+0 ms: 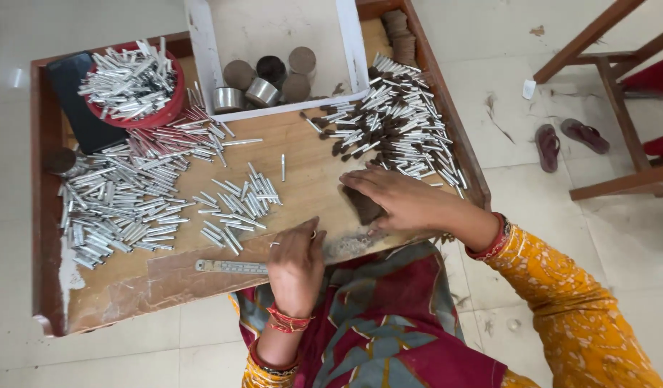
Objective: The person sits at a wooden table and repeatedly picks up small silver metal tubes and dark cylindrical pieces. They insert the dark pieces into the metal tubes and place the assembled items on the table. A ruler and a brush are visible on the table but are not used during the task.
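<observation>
Brown and soft-looking, the lump (pixel 363 205) lies near the front edge of the wooden table (pixel 130 287), and your right hand (pixel 399 197) presses flat on it with fingers spread, so most of the lump is hidden and you cannot make out its full shape. That grip is released, palm down, clasping nothing. Your left hand (pixel 297 262) rests at the table's front edge with its fingers curled under; whether it pinches anything you cannot tell, since the fingertips are tucked out of sight. Just left of it lies a metal ruler (pixel 231 267), its right end covered by the hand. A loose scatter of short silver tubes (pixel 238 208) lies between your hands and the bigger heap of tubes (pixel 119 201) on the left. A red bowl (pixel 134 82) heaped with more tubes sits on a dark flat thing, mostly covered. Beyond your right hand a pile of brown-tipped tubes (pixel 396 126) spreads to the table's rim. The white tray (pixel 205 57) at the back holds round brown-topped cylinders and is cut off by the frame's top edge.
</observation>
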